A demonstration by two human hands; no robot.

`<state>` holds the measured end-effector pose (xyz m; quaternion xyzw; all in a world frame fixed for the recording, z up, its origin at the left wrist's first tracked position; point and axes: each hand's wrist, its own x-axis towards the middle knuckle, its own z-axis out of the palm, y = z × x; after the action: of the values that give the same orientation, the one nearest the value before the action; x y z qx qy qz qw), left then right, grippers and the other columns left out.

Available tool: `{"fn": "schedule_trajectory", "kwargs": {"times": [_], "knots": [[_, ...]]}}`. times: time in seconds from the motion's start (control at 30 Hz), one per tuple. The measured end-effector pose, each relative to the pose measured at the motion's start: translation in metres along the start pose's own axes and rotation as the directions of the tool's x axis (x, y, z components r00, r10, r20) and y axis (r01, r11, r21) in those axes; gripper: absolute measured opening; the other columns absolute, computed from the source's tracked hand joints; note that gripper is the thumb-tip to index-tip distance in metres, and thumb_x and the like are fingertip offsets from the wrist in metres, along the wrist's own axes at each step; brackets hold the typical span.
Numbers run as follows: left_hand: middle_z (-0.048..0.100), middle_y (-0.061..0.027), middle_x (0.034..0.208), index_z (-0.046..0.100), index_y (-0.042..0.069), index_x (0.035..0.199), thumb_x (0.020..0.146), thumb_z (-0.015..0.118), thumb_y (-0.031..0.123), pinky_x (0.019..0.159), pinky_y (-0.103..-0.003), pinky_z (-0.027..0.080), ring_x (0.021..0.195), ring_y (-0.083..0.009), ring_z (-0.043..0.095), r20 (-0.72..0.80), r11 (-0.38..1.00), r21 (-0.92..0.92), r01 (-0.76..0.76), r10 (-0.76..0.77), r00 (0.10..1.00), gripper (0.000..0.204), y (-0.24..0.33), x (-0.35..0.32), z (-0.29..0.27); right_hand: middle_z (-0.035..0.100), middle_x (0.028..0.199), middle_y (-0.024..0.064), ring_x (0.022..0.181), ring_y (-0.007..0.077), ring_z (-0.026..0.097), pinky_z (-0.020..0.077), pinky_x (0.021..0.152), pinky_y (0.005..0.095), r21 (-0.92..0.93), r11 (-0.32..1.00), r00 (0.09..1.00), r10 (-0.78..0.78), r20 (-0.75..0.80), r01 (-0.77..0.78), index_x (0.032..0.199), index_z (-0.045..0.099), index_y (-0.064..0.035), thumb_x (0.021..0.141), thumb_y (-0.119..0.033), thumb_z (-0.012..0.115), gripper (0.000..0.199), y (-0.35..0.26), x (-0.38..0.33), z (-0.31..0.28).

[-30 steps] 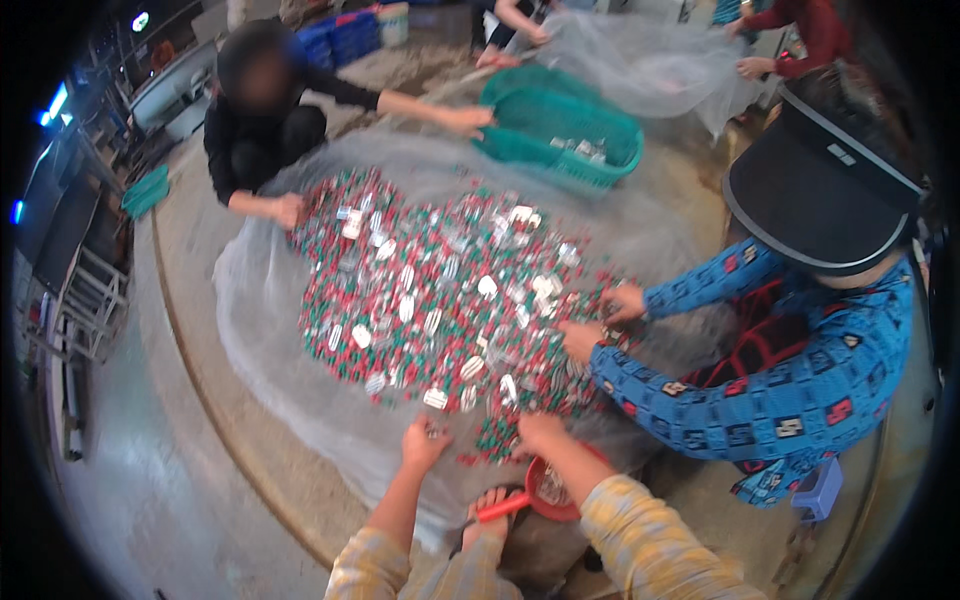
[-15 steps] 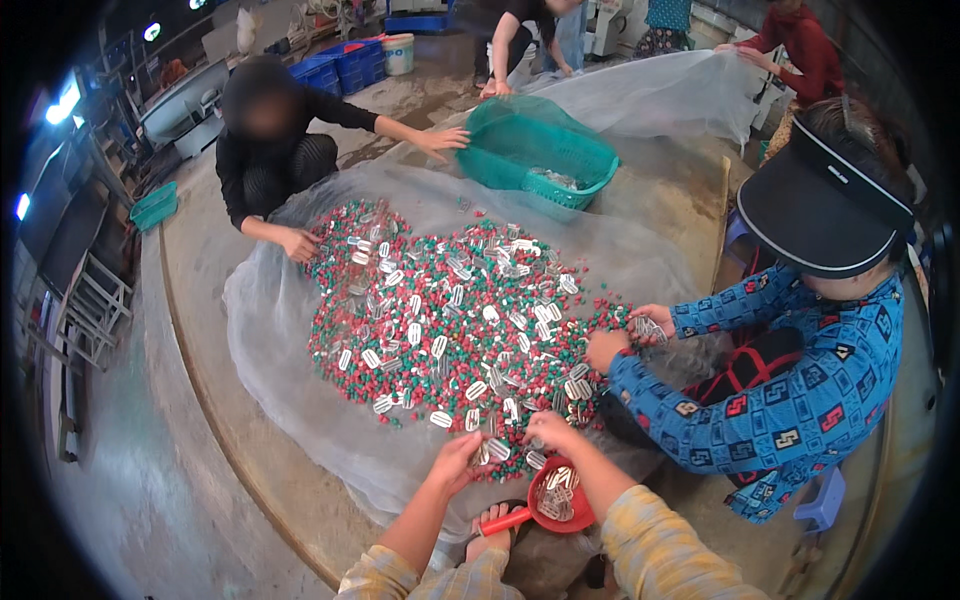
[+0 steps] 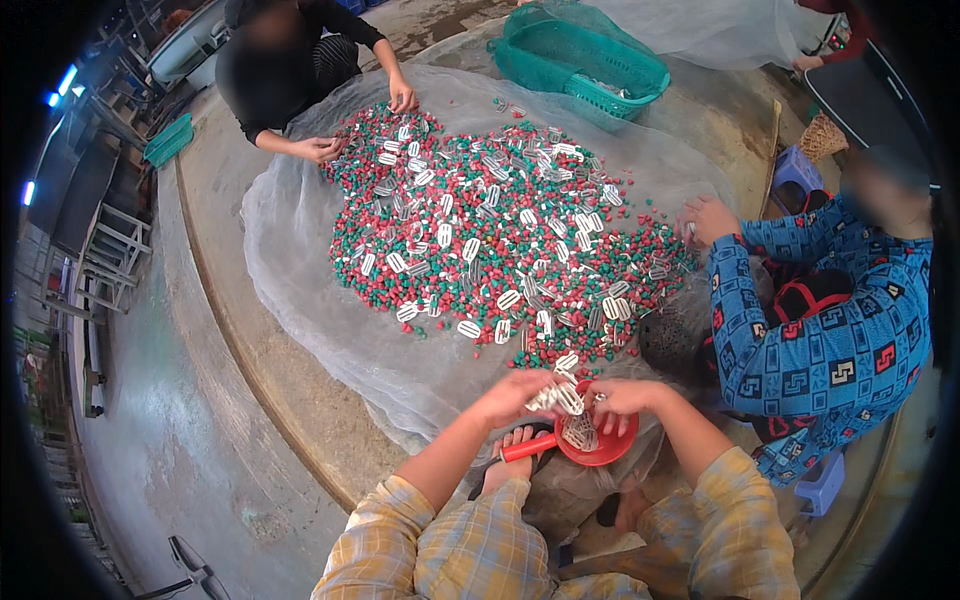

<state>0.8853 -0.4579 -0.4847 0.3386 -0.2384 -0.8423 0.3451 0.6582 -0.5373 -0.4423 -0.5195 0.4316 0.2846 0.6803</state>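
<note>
A spread of small red and green pellets (image 3: 455,245), mixed with slotted oval metal pieces (image 3: 470,249), lies on a whitish mesh sheet (image 3: 300,270). In front of me stands a round red dipper (image 3: 603,458) with a straight handle, holding several slotted pieces. My left hand (image 3: 515,398) is closed on a small stack of slotted oval metal pieces (image 3: 568,398), held at the dipper's upper left rim. My right hand (image 3: 630,398) reaches over the dipper's far side, fingers pointing down and apart. Something shiny shows at its fingers; I cannot make out what.
A co-worker in a patterned blue top (image 3: 825,330) crouches at the right, hands at the pile's edge. Another in black (image 3: 330,40) works at the far left. A green basket (image 3: 615,98) stands behind the pile. My sandalled foot (image 3: 508,455) is beside the dipper handle.
Both my hands have come back from the pile's near edge to the red dipper, the left carrying slotted pieces. The left co-worker's hand has moved from the green basket to the pile. The view has shifted.
</note>
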Motion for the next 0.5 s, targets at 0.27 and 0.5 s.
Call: {"fn": "schedule_trajectory", "kwargs": {"times": [0.27, 0.5], "knots": [[0.06, -0.0127, 0.112, 0.048, 0.002, 0.128, 0.093, 0.051, 0.027, 0.077, -0.032, 0.052, 0.096, -0.0196, 0.061, 0.173, 0.535, 0.802, -0.267, 0.22, 0.96, 0.043, -0.016, 0.017, 0.022, 0.062, 0.103, 0.0164, 0.083, 0.0328, 0.065, 0.0561, 0.06, 0.0403, -0.174, 0.983, 0.962, -0.096, -0.257, 0.051, 0.115, 0.056, -0.0052, 0.08, -0.015, 0.056, 0.037, -0.004, -0.004, -0.014], [0.059, -0.0101, 0.117, 0.061, 0.014, 0.113, 0.079, 0.056, 0.008, 0.086, -0.038, 0.047, 0.103, -0.0281, 0.058, 0.12, -0.22, 0.975, 0.022, 0.61, 0.784, 0.035, 0.028, 0.087, -0.066, 0.057, 0.105, 0.0139, 0.101, 0.0301, 0.058, 0.0458, 0.088, 0.0395, -0.687, 0.723, 0.648, -0.558, -0.518, 0.072, 0.104, 0.062, -0.0104, 0.069, -0.015, 0.07, 0.036, 0.003, 0.072, -0.022]]}}
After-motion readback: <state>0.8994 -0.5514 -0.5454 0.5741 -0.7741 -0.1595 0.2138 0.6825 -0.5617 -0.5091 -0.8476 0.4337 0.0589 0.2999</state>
